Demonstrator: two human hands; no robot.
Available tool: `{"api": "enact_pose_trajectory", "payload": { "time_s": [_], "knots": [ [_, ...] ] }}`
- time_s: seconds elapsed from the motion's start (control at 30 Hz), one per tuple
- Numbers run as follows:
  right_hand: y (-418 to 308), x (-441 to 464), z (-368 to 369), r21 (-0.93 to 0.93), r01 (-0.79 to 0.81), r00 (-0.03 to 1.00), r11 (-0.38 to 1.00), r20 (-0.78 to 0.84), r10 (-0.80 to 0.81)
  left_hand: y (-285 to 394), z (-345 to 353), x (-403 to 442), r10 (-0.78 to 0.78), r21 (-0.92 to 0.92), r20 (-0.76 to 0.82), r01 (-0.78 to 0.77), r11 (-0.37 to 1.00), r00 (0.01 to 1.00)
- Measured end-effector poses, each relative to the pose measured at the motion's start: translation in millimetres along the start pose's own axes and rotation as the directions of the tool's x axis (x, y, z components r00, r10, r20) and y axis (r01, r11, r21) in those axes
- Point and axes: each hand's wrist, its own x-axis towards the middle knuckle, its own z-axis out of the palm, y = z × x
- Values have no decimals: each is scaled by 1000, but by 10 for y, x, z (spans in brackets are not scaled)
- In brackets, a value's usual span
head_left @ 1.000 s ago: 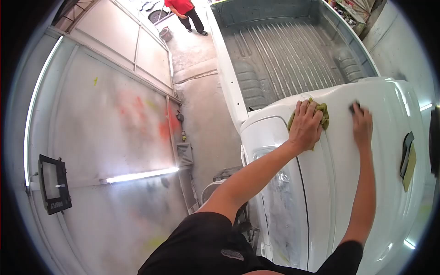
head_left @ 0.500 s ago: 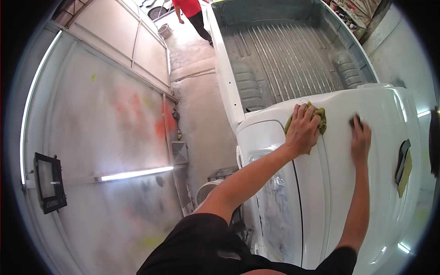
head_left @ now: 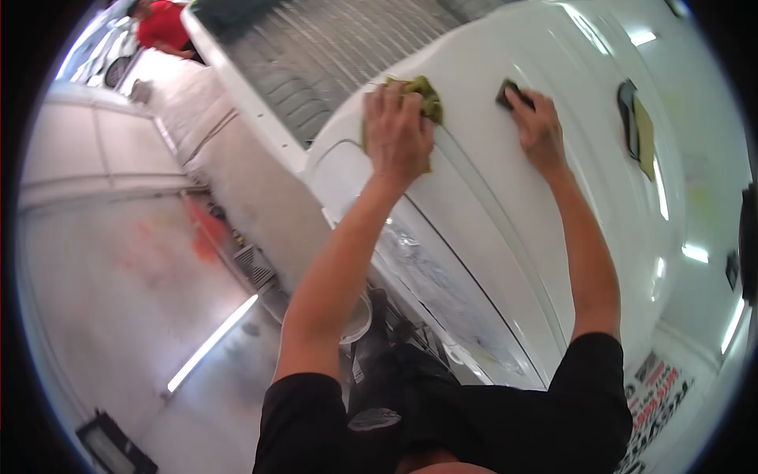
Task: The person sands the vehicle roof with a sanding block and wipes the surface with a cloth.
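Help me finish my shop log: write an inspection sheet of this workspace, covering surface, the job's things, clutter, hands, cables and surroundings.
Surface: glossy white curved truck roof, with a long groove.
Job's things: crumpled olive-green cloth on the roof; small dark block.
Clutter: flat dark piece and thin khaki sheet, lying together on the roof.
Hands: left hand lies over the cloth, its grip unclear; right hand holds the block.
Cables: nothing seen.
Surroundings: white wall panel stained orange-red; lit white tube lamp; wrinkled clear plastic film on the truck's side; person in a red top near the truck bed.
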Motion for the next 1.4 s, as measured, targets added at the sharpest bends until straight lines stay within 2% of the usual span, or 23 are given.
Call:
{"api": "enact_pose_trajectory", "payload": {
  "time_s": [0.07, 0.13, 0.2, 0.27, 0.37, 0.43, 0.5, 0.6, 0.67, 0.73, 0.83, 0.9, 0.97, 1.07, 1.13, 1.2, 1.27, 1.33, 1.37, 1.4],
  "knots": [
    [-43, -206, -185, 65, -14, 999, 998, 50, 10, 25, 16, -13, -23, 25, 11, 23, 999, 1000],
    [116, 216, 126, -20, 77, 997, 997, 7, -77, -20, 7, -3, -25, 53, 8, 25, 998, 1000],
    [279, 1026, 683, -24, 12, 1000, 1000, 12, -12, -11, 14, -30, -19, 42, 15, 19, 999, 1000],
    [153, 1588, 949, -42, -201, 979, 979, 38, 202, -30, 38, -25, -19, 31, 11, 18, 999, 1000],
    [108, 1051, 599, -115, -6, 999, 993, 36, 10, 1, 40, -88, -12, 28, 26, 12, 1000, 1000],
    [81, 222, 189, -15, 65, 998, 998, -6, -65, -24, 49, -65, -2, 48, 4, 2, 999, 1000],
    [-94, -302, -217, 55, 44, 999, 998, 24, -45, -24, 66, -45, -21, 25, 3, 21, 999, 1000],
    [161, 215, 170, 15, 141, 990, 990, 14, -141, -55, 69, -62, -18, 48, -2, 18, 999, 1000],
    [241, 1054, 613, 0, 123, 992, 992, -9, -123, -41, 71, -78, -5, 58, -11, 6, 998, 1000],
    [140, 1521, 909, -59, -193, 977, 979, 82, 198, -72, 96, -81, 3, 39, -15, -2, 999, 1000],
    [-40, 892, 482, -101, 41, 997, 994, 62, -35, -42, 70, -75, -10, 40, -1, 10, 999, 1000],
    [-194, -24, 52, 42, 66, 998, 997, -11, -65, -36, 57, -68, -8, 55, -11, 9, 998, 1000],
    [-399, -542, -358, 91, 11, 999, 996, 49, -15, -42, 90, -91, -14, 56, -25, 15, 998, 1000],
    [124, -99, 54, 22, 184, 982, 983, 26, -185, -94, 75, -59, 7, 52, -47, -5, 999, 999],
    [231, 737, 396, 33, 151, 988, 988, -22, -150, -92, 91, -93, 24, 23, -50, -23, 999, 998],
    [427, 1184, 977, -33, -174, 981, 984, -87, 171, -96, 109, -48, 31, 50, -71, -27, 998, 997],
    [356, 843, 720, -28, -71, 997, 997, 39, 72, -71, 76, -80, 41, 55, -56, -38, 998, 998],
    [143, 379, 229, -18, 2, 999, 1000, 33, -2, -37, 111, -78, 10, 53, -40, -8, 999, 999],
    [-10, -122, -75, -3, 10, 1000, 1000, -30, -10, -40, 114, -85, 7, 56, -34, -5, 998, 999],
    [-116, -543, -348, -5, -19, 1000, 1000, -11, 19, -76, 106, -89, 3, 65, -28, -1, 998, 1000]
  ]
}}
